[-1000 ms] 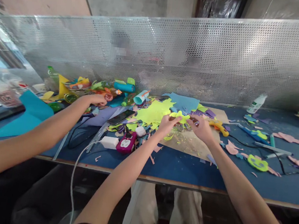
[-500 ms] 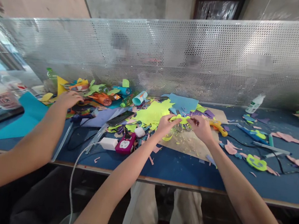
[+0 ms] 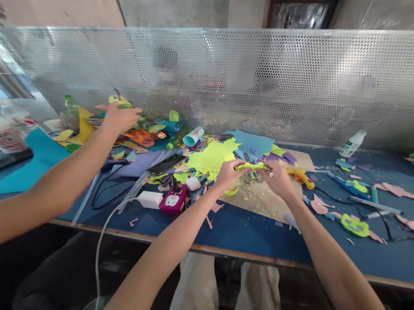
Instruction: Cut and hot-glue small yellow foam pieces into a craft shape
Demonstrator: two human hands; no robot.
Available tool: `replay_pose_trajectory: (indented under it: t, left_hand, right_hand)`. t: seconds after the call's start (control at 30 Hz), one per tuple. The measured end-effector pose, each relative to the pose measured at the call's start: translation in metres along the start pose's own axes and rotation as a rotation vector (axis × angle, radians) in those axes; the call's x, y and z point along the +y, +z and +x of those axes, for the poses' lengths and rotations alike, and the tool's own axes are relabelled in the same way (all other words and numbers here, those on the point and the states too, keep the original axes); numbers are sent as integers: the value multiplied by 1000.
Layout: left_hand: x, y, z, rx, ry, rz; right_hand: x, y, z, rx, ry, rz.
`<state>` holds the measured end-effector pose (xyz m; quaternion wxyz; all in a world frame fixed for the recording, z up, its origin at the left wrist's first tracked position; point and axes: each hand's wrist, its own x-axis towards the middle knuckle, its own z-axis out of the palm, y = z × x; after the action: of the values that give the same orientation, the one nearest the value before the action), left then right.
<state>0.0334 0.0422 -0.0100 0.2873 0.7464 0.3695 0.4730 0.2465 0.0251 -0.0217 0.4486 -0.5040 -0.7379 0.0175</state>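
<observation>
My left hand and my right hand meet over a brown cardboard sheet in the middle of the blue table. Both are closed in a pinch on a small yellow-green foam cutout held between them. Yellow-green snippets lie on the cardboard just below. A larger yellow-green foam sheet lies right behind my left hand. A yellow glue gun rests beside my right hand.
Another person's arm reaches in from the left; that hand is raised over a heap of coloured foam rolls. A phone, a magenta power strip, a white adapter and cables lie at left. A perforated metal screen backs the table; a white bottle stands at right.
The other person's hand rose from the table to above the foam heap, holding something yellow. My hands stayed in place and turned the cutout flatter between them.
</observation>
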Motion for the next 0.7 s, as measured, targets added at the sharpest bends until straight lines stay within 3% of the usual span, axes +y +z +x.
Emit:
replay_pose_trajectory:
  t: [0.23, 0.7]
  left_hand:
    - [3, -5, 0, 30, 226, 227]
    - [2, -5, 0, 52, 340, 305]
  right_hand:
    - [-7, -10, 2, 12, -138, 112]
    - [-3, -12, 0, 21, -195, 115]
